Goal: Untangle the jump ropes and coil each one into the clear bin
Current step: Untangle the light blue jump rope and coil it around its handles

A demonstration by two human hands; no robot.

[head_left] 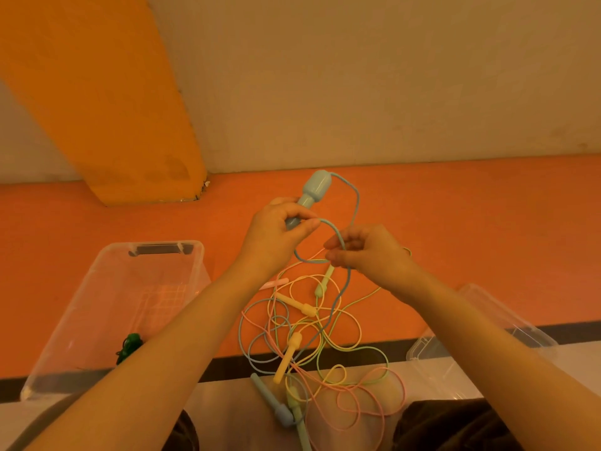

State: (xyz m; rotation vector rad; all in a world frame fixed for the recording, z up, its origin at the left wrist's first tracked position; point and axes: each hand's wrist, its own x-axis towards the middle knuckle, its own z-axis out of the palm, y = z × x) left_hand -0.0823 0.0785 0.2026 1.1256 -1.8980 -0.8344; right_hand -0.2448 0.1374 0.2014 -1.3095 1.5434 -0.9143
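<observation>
My left hand (276, 237) grips a light blue jump-rope handle (312, 192), which points up and away from me. The blue rope (356, 203) loops from the handle's top down to my right hand (367, 252), which pinches it. Below my hands lies a tangle of ropes (325, 340) in yellow, pink, green and blue on the orange floor. Yellow handles (294, 302), a green handle (325, 281), a pink handle (276, 283) and a second blue handle (271, 398) lie in the tangle. The clear bin (107, 297) stands at the left.
A dark green object (130, 348) lies inside the clear bin. A clear lid or second bin (481, 349) sits at the right, partly behind my right arm. An orange pillar (107, 102) and a pale wall rise at the back.
</observation>
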